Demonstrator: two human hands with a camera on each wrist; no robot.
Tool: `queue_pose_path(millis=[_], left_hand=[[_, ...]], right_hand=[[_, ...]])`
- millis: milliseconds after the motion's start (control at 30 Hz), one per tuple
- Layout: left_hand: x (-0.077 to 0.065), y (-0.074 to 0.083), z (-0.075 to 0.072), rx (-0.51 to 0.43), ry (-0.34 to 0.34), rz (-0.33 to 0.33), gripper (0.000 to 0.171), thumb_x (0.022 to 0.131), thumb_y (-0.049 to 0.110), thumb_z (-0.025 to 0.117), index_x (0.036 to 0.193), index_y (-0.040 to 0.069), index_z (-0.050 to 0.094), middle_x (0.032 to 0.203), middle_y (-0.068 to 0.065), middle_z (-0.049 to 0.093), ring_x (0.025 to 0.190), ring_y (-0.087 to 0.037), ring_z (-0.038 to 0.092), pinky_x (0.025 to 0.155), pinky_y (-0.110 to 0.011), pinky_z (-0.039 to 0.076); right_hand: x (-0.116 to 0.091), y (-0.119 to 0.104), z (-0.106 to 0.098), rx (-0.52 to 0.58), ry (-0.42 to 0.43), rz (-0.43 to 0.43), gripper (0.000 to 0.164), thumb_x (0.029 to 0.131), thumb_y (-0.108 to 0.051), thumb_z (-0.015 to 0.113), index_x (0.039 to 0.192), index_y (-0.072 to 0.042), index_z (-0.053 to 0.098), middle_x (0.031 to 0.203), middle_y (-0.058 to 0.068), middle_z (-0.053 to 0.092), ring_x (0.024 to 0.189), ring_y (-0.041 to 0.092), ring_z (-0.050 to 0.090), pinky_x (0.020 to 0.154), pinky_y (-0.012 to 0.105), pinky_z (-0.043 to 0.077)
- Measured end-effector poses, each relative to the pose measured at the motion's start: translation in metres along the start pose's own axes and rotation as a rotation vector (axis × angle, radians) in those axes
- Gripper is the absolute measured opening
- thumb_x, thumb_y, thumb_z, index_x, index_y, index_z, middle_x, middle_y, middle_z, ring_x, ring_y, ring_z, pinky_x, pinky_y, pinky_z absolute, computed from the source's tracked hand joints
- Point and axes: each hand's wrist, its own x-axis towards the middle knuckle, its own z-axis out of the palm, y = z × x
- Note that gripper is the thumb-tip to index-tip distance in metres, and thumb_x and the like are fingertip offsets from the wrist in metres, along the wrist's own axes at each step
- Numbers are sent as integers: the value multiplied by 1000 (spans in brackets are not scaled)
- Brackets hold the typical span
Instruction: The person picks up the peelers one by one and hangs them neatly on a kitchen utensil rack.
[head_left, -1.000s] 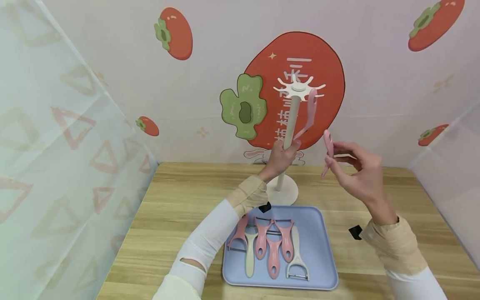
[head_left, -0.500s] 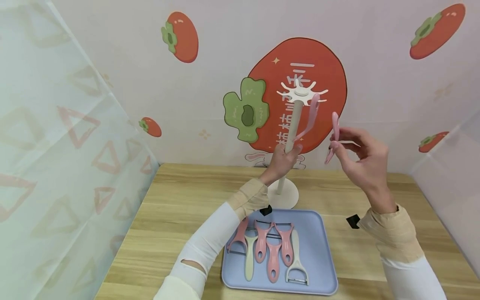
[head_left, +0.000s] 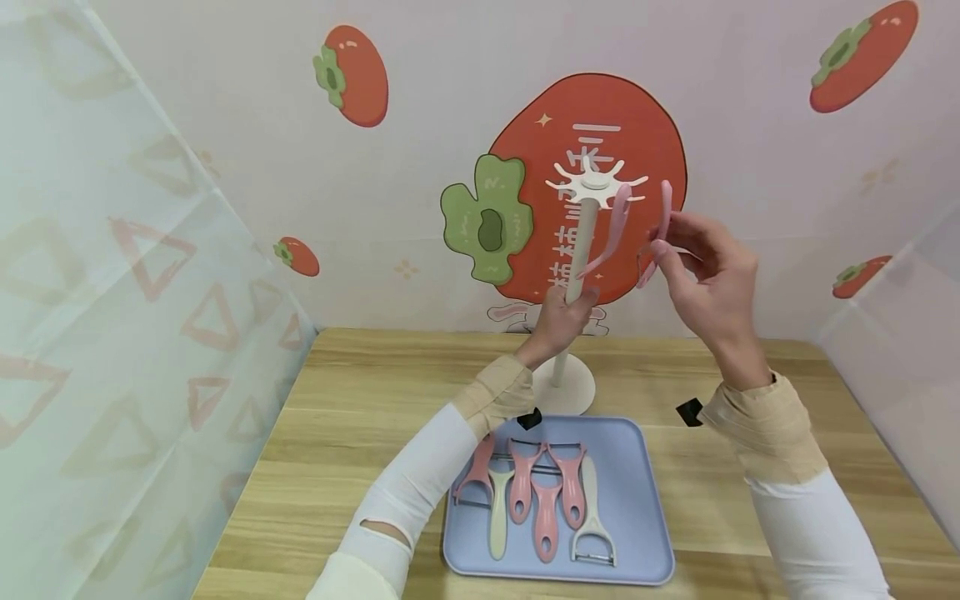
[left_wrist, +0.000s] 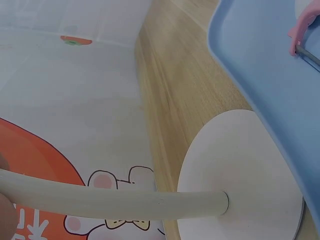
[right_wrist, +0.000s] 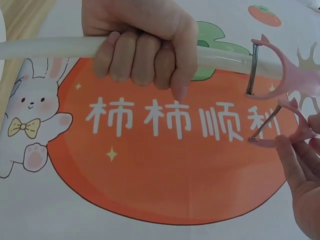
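Note:
My left hand (head_left: 564,321) grips the pole of a white stand (head_left: 582,242), whose top is a ring of several curved hooks (head_left: 596,182). In the right wrist view its fingers (right_wrist: 145,57) curl right round the pole. One pink peeler (head_left: 617,229) hangs from a hook on the right side. My right hand (head_left: 712,279) pinches another pink peeler (head_left: 664,221) between thumb and fingers, handle up and blade end down, just right of the hanging one. The two peelers look apart in the head view.
A blue tray (head_left: 637,500) in front of the stand's round base (head_left: 573,387) holds several pink peelers (head_left: 547,521) and pale ones (head_left: 499,517). Everything stands on a wooden table (head_left: 360,400). A wall with printed persimmons (head_left: 356,75) rises behind, with side panels left and right.
My right hand has risen with its peeler, bringing the handle up to about the level of the hooks and turning it more upright. My left hand keeps its hold on the pole.

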Motion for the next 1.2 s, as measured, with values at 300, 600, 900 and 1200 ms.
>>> queue_pose_path(millis=[300, 600, 900, 1200], left_hand=[[1, -3, 1, -35, -18, 42, 53, 106, 22, 52, 57, 6, 39, 45, 4, 30, 38, -14, 25, 40, -30, 23], [0, -1, 0, -28, -18, 32, 55, 107, 23, 52, 57, 7, 38, 45, 3, 29, 38, -14, 25, 40, -30, 23], [0, -2, 0, -23, -21, 35, 54, 106, 22, 52, 56, 6, 40, 45, 2, 30, 38, -15, 25, 40, -31, 23], [1, -1, 1, -11, -6, 32, 55, 107, 21, 53, 55, 7, 39, 44, 4, 30, 37, -14, 26, 40, -30, 23]], right_hand=[[9, 8, 8, 77, -1, 16, 32, 92, 8, 67, 124, 12, 67, 106, 31, 71, 94, 21, 75, 81, 18, 58], [13, 10, 17, 95, 0, -4, 32, 92, 10, 66, 124, 12, 67, 108, 32, 70, 100, 25, 74, 87, 22, 57], [15, 6, 20, 44, -24, -7, 32, 94, 6, 66, 126, 10, 68, 113, 29, 71, 91, 12, 70, 80, 16, 56], [17, 29, 18, 48, -34, 7, 33, 95, 5, 65, 128, 6, 70, 109, 5, 74, 75, 16, 64, 67, 15, 52]])
